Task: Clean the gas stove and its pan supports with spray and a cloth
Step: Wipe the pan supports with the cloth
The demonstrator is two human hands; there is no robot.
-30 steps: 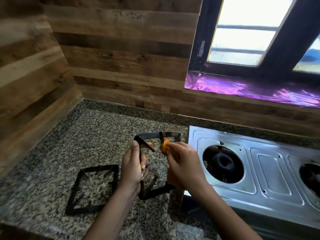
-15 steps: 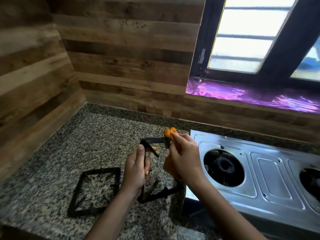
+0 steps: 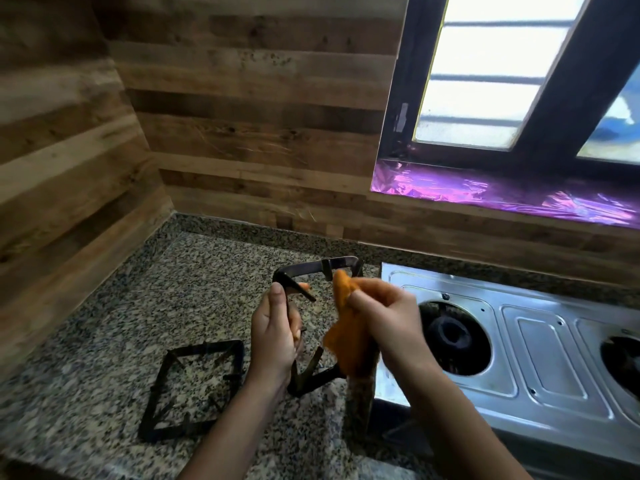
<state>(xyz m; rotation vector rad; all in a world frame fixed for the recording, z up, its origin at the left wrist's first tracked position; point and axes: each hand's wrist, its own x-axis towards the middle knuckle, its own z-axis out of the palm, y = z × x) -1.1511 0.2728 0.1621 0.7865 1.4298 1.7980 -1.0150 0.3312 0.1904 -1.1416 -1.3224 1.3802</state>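
Granite counter [image 3: 114,327] fills the lower left, running into a corner of wood-plank wall [image 3: 242,109]. On its right stands the steel gas stove [image 3: 540,344], both burner wells bare, below a dark-framed window [image 3: 491,74] with a purple sill.

One black pan support [image 3: 194,386] lies flat on the counter, left of the hands. A second pan support [image 3: 311,268] stands upright on its edge, just left of the stove.

Both forearms reach in from the bottom edge. The left hand [image 3: 275,336] is wrapped around the left side bar of the upright frame, fingers curled closed, thumb lying up along the bar. The right hand [image 3: 384,318] has its fingers bunched tight on an orange cloth [image 3: 346,330], pressing the cloth's top against the frame's upper bar near its right corner; the rest of the cloth hangs below the hand, in front of the frame's right side.

Half a second ago the cloth sat at the middle of the top bar; now it is farther right, and more of that bar shows. The left hand's hold is unchanged.
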